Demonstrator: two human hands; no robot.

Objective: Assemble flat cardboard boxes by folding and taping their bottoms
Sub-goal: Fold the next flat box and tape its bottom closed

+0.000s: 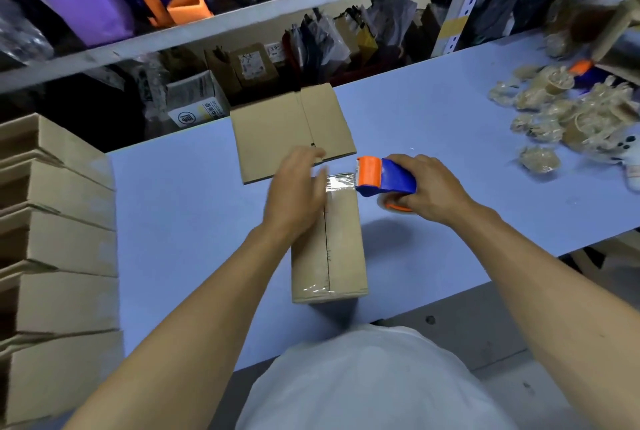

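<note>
A folded cardboard box [341, 249] stands bottom-up on the pale blue table [194, 221] in front of me. Clear tape runs along its centre seam, and a shiny strip of tape [341, 181] crosses its far end. My left hand [294, 192] lies flat and blurred on the box's far left part, fingers spread. My right hand [429, 192] grips a blue and orange tape dispenser [384, 178] just off the box's far right corner, its orange head at the tape strip. A flat unfolded cardboard box [287, 133] lies beyond on the table.
Assembled boxes [55, 256] are stacked in a tall pile at the left edge. Crumpled tape scraps and used cores [554, 110] litter the table's right side. Metal shelving [242, 19] full of bags and cartons stands behind the table.
</note>
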